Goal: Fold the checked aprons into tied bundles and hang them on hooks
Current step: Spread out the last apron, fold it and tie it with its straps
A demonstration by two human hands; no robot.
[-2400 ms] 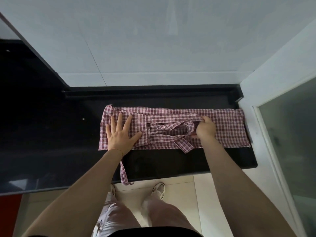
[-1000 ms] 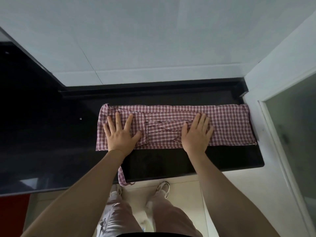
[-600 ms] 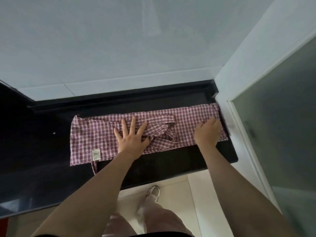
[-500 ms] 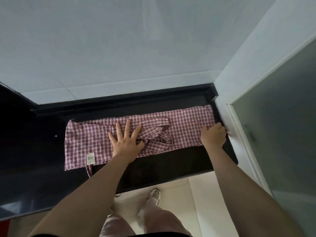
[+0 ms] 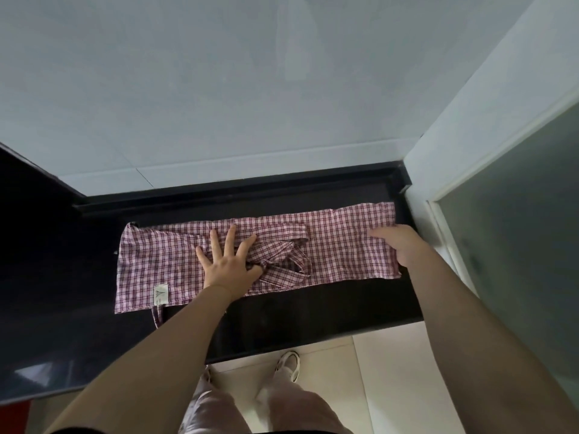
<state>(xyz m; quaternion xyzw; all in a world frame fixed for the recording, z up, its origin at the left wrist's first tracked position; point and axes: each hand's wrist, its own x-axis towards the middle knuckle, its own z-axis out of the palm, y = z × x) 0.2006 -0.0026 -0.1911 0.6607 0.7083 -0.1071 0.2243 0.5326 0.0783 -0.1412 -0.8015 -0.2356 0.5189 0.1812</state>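
apron: checked apron [image 5: 341,245] folded into a long strip, flat on the black desk [image 5: 313,308], mid-frame; long axis runs left-right across the picture, right end slightly higher.
straps: ties [image 5: 282,255] bunched loosely on top, just left of strip centre.
label: white tag [image 5: 160,292] at the lower-left corner; one strap tail hangs over the desk front edge below it.
left hand: left hand [image 5: 227,261] flat, fingers spread wide, pressing the strip left of centre, thumb touching the ties. Holds nothing.
right hand: right hand [image 5: 401,242] at the far right end of the strip, by the white door frame [image 5: 438,189]. Fingers curl over the end edge; looks like a grip on the cloth, but fingertips are hidden.
key relation: right hand sits at the strip's end, left hand anchors mid-strip, so the fold axis is short-way, travel along the long axis toward frame left.
next (judgement): bring the right end over toward the ties.
risk: ties shift under the fold.
hooks: none in view.
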